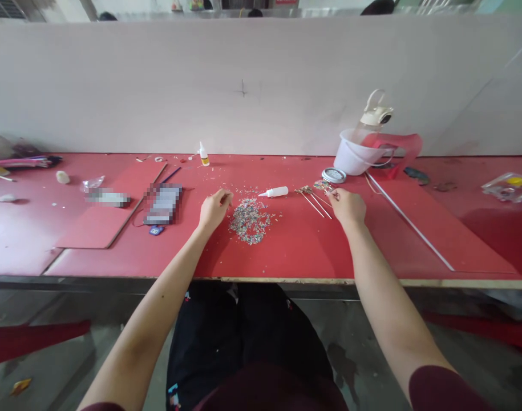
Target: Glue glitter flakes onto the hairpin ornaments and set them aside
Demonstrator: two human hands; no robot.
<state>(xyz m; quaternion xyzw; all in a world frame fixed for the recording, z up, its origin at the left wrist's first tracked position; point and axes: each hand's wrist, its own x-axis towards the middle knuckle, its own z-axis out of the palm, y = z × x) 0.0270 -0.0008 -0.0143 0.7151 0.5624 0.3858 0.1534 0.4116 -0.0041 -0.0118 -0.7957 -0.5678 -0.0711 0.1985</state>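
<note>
A loose pile of small glittering beads or stone chips is spread on the red tabletop in front of me. Just left of it is my left hand, its fingers curled together; whatever they may hold is too small to make out. My right hand pinches a hairpin-like piece with a shiny decorated head, partly covered by the fingers. Beside that hand lie several thin metal hairpins with ornate heads. Between the pile and the pins rests a white squeeze bottle with a pointed tip.
Behind my right hand are a round tin and a white bucket holding a drinking bottle. A small glue bottle stands at the back. A blurred phone-like object lies left. A pale partition borders the table.
</note>
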